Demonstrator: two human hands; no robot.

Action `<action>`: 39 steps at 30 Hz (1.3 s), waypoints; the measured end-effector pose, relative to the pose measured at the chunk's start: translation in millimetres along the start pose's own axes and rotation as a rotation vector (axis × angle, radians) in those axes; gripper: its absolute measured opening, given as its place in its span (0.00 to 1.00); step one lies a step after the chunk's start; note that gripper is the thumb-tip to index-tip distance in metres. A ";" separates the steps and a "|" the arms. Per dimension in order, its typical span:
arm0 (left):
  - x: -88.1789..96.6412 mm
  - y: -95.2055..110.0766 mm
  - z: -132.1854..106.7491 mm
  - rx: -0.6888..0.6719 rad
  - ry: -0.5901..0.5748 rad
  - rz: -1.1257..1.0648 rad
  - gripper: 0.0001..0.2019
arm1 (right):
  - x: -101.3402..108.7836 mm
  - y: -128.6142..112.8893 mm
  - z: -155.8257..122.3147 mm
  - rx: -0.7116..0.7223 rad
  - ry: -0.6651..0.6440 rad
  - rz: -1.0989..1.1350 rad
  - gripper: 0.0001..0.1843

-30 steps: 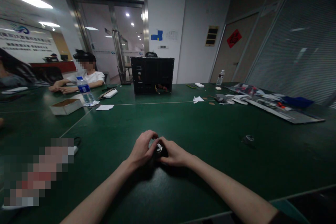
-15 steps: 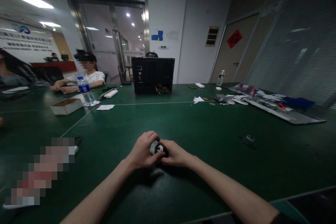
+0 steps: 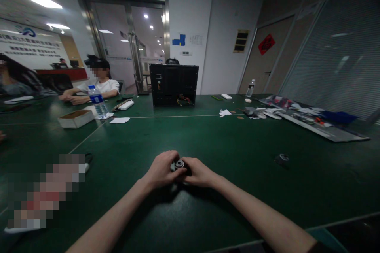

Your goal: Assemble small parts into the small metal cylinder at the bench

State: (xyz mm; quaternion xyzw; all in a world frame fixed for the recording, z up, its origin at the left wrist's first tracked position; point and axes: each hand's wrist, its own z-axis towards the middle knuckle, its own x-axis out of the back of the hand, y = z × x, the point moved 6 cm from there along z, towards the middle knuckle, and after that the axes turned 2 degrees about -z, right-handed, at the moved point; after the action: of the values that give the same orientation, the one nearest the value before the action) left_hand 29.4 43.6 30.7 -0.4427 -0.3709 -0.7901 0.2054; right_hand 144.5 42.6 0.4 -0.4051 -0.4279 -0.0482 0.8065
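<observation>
Between my hands is a small round part, black with a silver ring-shaped top facing up; its exact kind I cannot make out. My left hand curls around its left side, with the thumb across the front. From the other side my right hand wraps it, fingers closed against its dark edge. Both hands rest close to the green table, and they cover most of the part. Off to the right lies a second small black part with a silvery top, apart from both hands.
A black computer case stands at the far middle. Left are an open box, a water bottle and a blurred-out flat object. Panels and scraps lie at the far right. A person sits across the table.
The part's silver top now faces up more squarely and shows as a ring with a centre. Both hands keep their hold, fingers shifted slightly.
</observation>
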 end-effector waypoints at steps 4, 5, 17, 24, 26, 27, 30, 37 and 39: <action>-0.6 -7.4 1.1 0.073 0.018 -0.061 0.15 | 0.3 2.1 0.1 -0.052 -0.008 0.023 0.14; -0.6 -8.8 1.5 0.094 0.015 -0.082 0.16 | 0.5 3.1 0.1 -0.075 -0.010 0.027 0.15; -0.4 -18.4 3.4 0.197 0.002 -0.259 0.20 | -2.4 13.5 -1.1 -0.145 -0.039 0.313 0.25; -2.2 -23.6 5.1 0.233 -0.007 -0.281 0.22 | -8.3 18.2 -0.4 -0.161 -0.044 0.359 0.23; -3.3 -24.8 5.0 0.247 -0.012 -0.281 0.23 | -9.6 17.9 0.1 -0.159 -0.056 0.370 0.20; -4.0 -25.5 4.9 0.255 -0.016 -0.280 0.23 | -10.2 17.7 0.4 -0.160 -0.063 0.370 0.19; -5.6 -28.3 4.6 0.283 -0.020 -0.277 0.24 | -11.5 17.2 1.1 -0.167 -0.077 0.373 0.18; -9.4 -36.7 5.2 0.348 -0.031 -0.343 0.27 | -9.7 10.8 1.4 -0.137 -0.103 0.403 0.13; -10.4 -39.3 5.2 0.368 -0.028 -0.382 0.28 | -8.5 9.5 0.8 -0.142 -0.116 0.404 0.12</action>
State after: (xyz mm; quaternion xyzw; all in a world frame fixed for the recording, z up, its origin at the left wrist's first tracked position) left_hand 12.1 72.7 7.6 -0.3306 -0.5880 -0.7277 0.1243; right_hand 142.6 47.2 -11.4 -0.5405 -0.3790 0.1077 0.7434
